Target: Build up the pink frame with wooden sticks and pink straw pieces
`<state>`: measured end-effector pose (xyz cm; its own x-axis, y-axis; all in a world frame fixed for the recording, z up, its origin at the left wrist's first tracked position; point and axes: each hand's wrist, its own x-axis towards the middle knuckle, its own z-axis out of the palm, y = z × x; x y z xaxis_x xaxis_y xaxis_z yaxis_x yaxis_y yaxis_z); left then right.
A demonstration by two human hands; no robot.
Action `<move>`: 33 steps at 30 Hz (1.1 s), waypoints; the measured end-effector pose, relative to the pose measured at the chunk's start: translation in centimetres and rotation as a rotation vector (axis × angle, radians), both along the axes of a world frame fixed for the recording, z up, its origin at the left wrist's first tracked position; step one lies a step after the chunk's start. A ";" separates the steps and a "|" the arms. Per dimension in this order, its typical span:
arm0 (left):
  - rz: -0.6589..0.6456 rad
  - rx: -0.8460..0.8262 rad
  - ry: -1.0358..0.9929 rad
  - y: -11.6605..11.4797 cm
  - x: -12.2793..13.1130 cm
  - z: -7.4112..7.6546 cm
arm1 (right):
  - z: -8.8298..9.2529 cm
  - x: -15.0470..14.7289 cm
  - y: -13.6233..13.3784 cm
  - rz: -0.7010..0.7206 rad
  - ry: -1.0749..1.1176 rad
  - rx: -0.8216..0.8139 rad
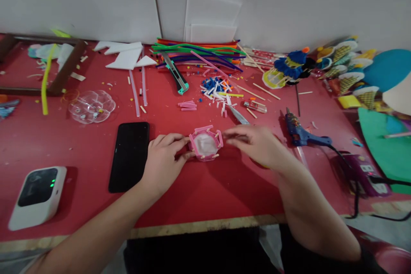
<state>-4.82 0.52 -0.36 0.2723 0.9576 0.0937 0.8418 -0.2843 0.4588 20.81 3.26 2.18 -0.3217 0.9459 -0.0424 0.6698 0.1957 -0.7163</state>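
A small pink craft piece (206,156), shaped like a low many-sided basket, sits on the red table in front of me. Its floor is whitish, and short pale stick ends jut from its pink strip edges. My left hand (167,156) grips its left side between thumb and fingers. On the other side, my right hand (255,142) is closed in a pinch close by the right edge. Whatever its fingertips may hold is too small to make out. Short cut pink strips (187,105) lie behind the piece.
A black phone (129,156) lies left of my left hand, beyond it a white device (37,197). Glue gun (300,130), tweezers-like metal tool (238,115) and a corded purple power box (361,173) are right. Pipe cleaners (199,53), a box cutter (175,72) and scraps lie behind.
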 end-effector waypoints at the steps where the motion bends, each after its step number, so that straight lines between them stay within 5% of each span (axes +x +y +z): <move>1: 0.001 0.005 -0.005 0.0 0.0 0.0 | 0.6 0.1 0.0 -0.058 0.009 0.060; 4: -0.004 0.018 -0.020 -0.1 0.0 -0.2 | 2.5 -0.2 -0.4 -0.082 0.013 0.242; 8: -0.018 0.023 -0.003 -0.1 0.0 -0.2 | 3.7 -2.4 -0.6 0.287 -0.052 0.298; 11: -0.028 0.041 0.005 -0.1 -0.1 -0.2 | 3.4 -4.2 -0.2 0.427 -0.128 0.289; 33: -0.037 0.042 -0.015 -0.2 -0.2 -0.2 | 4.1 -6.6 1.1 0.448 -0.259 0.237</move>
